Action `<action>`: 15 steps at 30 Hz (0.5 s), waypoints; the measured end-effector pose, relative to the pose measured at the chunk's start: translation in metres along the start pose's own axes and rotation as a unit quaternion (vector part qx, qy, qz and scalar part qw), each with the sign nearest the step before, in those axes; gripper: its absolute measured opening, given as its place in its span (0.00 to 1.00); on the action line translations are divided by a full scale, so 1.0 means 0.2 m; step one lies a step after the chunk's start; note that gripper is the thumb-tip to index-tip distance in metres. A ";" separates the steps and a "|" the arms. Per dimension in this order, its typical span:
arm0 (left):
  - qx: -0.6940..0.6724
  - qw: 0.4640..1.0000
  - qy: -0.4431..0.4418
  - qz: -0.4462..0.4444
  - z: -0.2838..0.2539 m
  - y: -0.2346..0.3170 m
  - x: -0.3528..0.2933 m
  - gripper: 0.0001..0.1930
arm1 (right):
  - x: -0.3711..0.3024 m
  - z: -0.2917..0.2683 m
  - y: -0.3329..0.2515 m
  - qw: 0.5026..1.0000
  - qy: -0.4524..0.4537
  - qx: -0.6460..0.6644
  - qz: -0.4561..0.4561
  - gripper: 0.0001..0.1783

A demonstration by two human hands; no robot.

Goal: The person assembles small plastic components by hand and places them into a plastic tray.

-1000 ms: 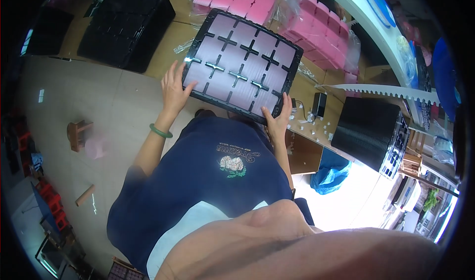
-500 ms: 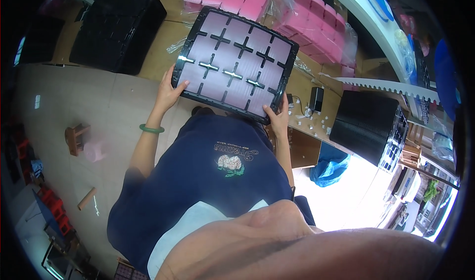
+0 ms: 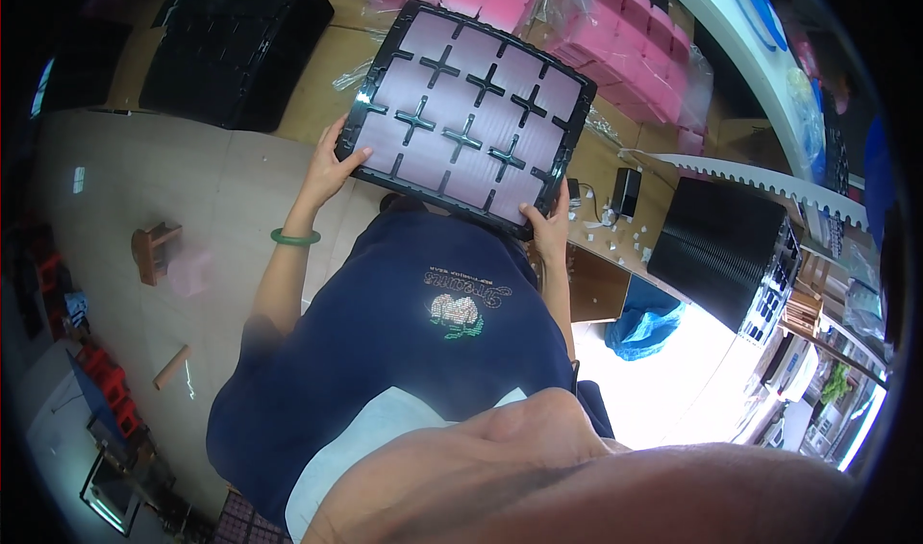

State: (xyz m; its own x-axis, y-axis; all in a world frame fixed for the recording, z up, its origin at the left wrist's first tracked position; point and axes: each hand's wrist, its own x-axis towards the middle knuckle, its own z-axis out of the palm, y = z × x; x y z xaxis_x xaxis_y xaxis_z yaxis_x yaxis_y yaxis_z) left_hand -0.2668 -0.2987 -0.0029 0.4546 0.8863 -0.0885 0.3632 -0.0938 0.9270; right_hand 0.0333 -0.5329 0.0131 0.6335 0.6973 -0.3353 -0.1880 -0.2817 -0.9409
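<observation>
Holding a black tray (image 3: 385, 59) by its near edge, the person keeps it up in front of the chest, tilted, above the edge of a brown table (image 3: 312, 83). The left hand (image 3: 332, 167) closes on the near left corner, thumb lying on the top face and fingers under the rim; the right hand (image 3: 550, 225) closes on the near right corner in the same way — so both hands are gripping the tray.

The tray is nearly square, with a raised black rim and black cross-shaped dividers that cut it into a grid of shallow cells. A pale pink foam sheet (image 3: 452, 107) fills the cells, and its surface shows fine lines.

Beyond the far edge of the tray, stacks of pink foam pieces (image 3: 615, 44) in clear plastic lie on the table. To the left of the left hand's grip sits a stack of black trays (image 3: 236, 44). To the right of the right hand's grip there are small white bits (image 3: 615, 236) scattered on the table and a small dark box (image 3: 626, 191), and farther right a tall ribbed stack of black trays (image 3: 721, 256) — a blue bag (image 3: 644, 328) lies below it. The floor (image 3: 173, 179) is pale tile; on it, to the left of the left forearm with its green bangle (image 3: 293, 238), stands a small wooden stool (image 3: 154, 251).
</observation>
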 end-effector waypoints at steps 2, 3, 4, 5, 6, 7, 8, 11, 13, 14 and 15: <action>-0.042 0.999 -0.011 -0.026 0.00 0.00 0.01 0.39 | 0.03 -0.01 0.01 1.000 -0.007 0.024 -0.002 0.53; 0.001 1.000 -0.011 -0.018 -0.01 0.02 0.00 0.39 | 0.02 -0.01 0.01 1.000 -0.009 0.024 0.000 0.53; 0.043 0.999 -0.010 -0.010 -0.01 0.03 -0.01 0.39 | 0.02 0.00 0.00 1.000 -0.014 0.011 -0.003 0.54; 0.045 0.999 -0.007 -0.012 -0.02 0.02 0.00 0.39 | 0.02 0.01 0.00 1.000 -0.019 0.000 -0.007 0.54; 0.008 0.999 -0.027 -0.022 -0.03 -0.02 0.01 0.40 | 0.02 0.00 0.00 1.000 -0.025 0.002 -0.006 0.54; -0.028 0.998 -0.045 -0.033 -0.07 -0.03 0.01 0.41 | 0.03 -0.04 0.00 0.999 -0.048 0.004 0.010 0.55; -0.023 0.998 -0.037 -0.036 -0.11 -0.03 0.01 0.41 | 0.04 -0.08 0.00 0.997 -0.072 0.006 0.026 0.55; -0.077 0.983 -0.114 -0.118 -0.12 0.10 0.09 0.43 | 0.14 -0.20 0.02 0.997 -0.037 -0.071 -0.007 0.53; -0.064 0.988 -0.107 -0.087 -0.13 0.07 0.16 0.43 | 0.21 -0.21 -0.03 0.993 0.028 -0.119 0.000 0.52; -0.055 0.991 -0.109 -0.054 -0.13 0.06 0.22 0.44 | 0.28 -0.21 -0.07 0.993 0.039 -0.114 -0.018 0.52; -0.051 0.993 -0.095 -0.045 -0.10 0.06 0.29 0.48 | 0.35 -0.20 -0.09 0.992 0.056 -0.109 -0.037 0.52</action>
State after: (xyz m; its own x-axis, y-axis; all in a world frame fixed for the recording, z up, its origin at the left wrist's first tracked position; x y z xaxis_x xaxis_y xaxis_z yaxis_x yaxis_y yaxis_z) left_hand -0.2529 -0.2388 0.0110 0.5720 0.7870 -0.2309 0.3295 0.0373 0.9434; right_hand 0.1122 -0.5056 0.0086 0.7214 0.6469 -0.2474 0.0202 -0.3766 -0.9261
